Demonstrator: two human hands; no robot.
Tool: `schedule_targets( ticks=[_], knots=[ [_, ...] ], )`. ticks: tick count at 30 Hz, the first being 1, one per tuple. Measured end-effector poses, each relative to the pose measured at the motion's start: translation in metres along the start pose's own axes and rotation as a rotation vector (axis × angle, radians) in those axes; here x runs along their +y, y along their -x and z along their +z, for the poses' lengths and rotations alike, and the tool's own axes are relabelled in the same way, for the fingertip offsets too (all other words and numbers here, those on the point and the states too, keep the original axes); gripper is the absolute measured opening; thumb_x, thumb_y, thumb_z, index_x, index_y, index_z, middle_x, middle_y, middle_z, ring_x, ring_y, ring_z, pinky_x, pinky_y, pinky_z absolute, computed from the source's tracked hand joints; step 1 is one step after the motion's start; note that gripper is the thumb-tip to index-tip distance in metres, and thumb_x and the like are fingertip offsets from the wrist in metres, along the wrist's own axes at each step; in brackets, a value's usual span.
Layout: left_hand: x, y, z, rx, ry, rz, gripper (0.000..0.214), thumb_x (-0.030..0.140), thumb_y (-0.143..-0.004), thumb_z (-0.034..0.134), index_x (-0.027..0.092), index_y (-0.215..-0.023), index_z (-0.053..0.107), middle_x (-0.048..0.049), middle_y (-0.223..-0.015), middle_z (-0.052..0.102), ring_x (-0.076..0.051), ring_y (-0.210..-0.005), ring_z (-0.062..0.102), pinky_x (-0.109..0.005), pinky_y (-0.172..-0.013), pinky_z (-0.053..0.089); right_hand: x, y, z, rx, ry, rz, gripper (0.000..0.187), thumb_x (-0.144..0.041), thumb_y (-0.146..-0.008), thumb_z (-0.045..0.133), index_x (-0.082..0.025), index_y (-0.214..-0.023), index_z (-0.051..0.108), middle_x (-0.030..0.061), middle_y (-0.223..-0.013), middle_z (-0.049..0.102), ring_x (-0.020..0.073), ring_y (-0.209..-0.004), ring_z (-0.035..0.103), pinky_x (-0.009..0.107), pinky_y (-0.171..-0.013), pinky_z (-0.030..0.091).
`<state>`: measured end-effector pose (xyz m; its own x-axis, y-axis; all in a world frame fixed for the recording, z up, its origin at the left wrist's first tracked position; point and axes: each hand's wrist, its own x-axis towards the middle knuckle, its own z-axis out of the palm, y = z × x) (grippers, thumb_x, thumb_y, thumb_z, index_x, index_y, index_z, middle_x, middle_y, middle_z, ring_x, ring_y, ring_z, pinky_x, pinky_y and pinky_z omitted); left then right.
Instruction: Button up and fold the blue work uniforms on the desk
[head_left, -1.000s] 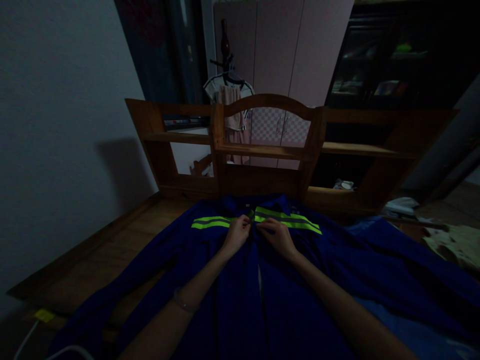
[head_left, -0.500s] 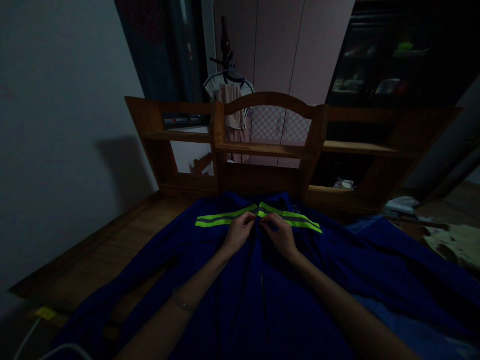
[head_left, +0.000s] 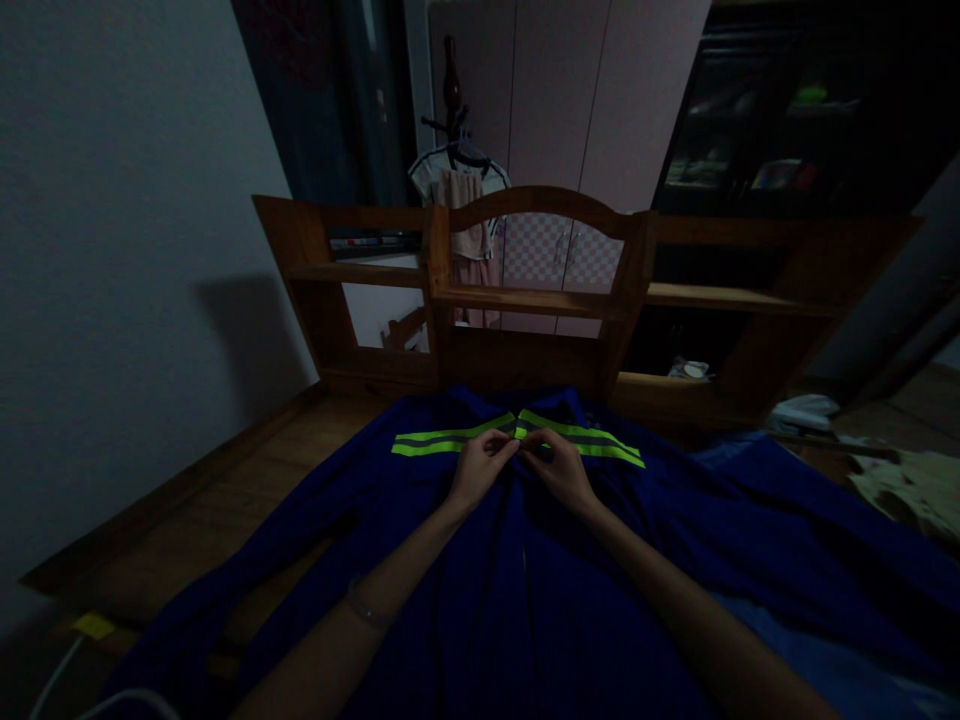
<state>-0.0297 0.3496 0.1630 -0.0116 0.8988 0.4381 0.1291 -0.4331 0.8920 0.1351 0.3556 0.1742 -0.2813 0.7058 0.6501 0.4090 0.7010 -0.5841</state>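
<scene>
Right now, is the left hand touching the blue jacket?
Touching. In the head view, the left hand pinches the blue jacket at its front opening, near the yellow-green stripes.

Blue jacket [head_left: 480,560], yellow-green and grey chest stripes, spread front up, sleeves outstretched, front edges nearly meeting

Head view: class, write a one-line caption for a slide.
Left hand and right hand pinch at the front of a blue garment by its yellow-green bands.
</scene>
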Motion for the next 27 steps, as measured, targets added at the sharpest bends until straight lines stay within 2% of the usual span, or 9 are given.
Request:
schedule_targets(
  ticks=[6, 14, 18, 22, 27],
  knots=[
    [-0.009, -0.003, -0.001, 0.034, 0.086, -0.116, 0.024, 0.035, -0.073, 0.065, 0.012, -0.082, 0.063, -0.0048, -0.079, 0.065, -0.016, -0.076, 0.062, -0.022, -0.066, 0.045, -0.001, 0.001, 0.0, -0.02, -0.002, 0.014, 0.019, -0.033, -0.08, 0.062, -0.017, -0.092, 0.061, 0.0031, -0.09, 0.062, 0.0138, -0.082, 0.058, 0.024, -0.073, 0.045],
    [-0.012, -0.002, -0.001, 0.048, 0.155, -0.204, 0.026, 0.033, -0.069, 0.067, 0.01, -0.08, 0.062, -0.0054, -0.073, 0.064, -0.014, -0.066, 0.061, -0.022, -0.061, 0.046, 0.001, 0.0, 0.001, -0.022, -0.069, 0.145, 0.025, -0.04, -0.083, 0.058, -0.017, -0.091, 0.062, 0.0042, -0.09, 0.063, 0.0161, -0.083, 0.057, 0.027, -0.075, 0.042],
    [-0.014, -0.004, 0.0, 0.012, 0.168, -0.175, 0.028, 0.031, -0.067, 0.07, 0.01, -0.084, 0.062, -0.0058, -0.078, 0.065, -0.015, -0.072, 0.062, -0.024, -0.066, 0.048, 0.012, -0.002, 0.003, -0.056, -0.165, 0.223, 0.029, -0.042, -0.081, 0.058, -0.015, -0.09, 0.061, 0.005, -0.087, 0.062, 0.016, -0.08, 0.057, 0.027, -0.073, 0.042],
    [-0.013, -0.004, 0.001, -0.026, 0.16, -0.115, 0.029, 0.026, -0.065, 0.072, 0.011, -0.087, 0.061, -0.0076, -0.087, 0.065, -0.017, -0.083, 0.062, -0.027, -0.078, 0.048, 0.027, -0.007, 0.005, -0.186, -0.34, 0.337, 0.037, -0.049, -0.08, 0.053, -0.012, -0.085, 0.058, 0.0033, -0.067, 0.058, 0.0132, -0.061, 0.054, 0.026, -0.061, 0.043],
    [-0.012, -0.004, 0.002, -0.065, -0.017, 0.03, 0.018, 0.02, -0.072, 0.063, 0.013, -0.089, 0.06, -0.0051, -0.086, 0.064, -0.015, -0.081, 0.061, -0.026, -0.076, 0.049, 0.036, -0.011, 0.005, -0.245, -0.504, 0.448, 0.04, -0.049, -0.072, 0.061, -0.01, -0.08, 0.057, 0.0037, -0.067, 0.056, 0.0112, -0.058, 0.053, 0.024, -0.057, 0.043]
  ],
)
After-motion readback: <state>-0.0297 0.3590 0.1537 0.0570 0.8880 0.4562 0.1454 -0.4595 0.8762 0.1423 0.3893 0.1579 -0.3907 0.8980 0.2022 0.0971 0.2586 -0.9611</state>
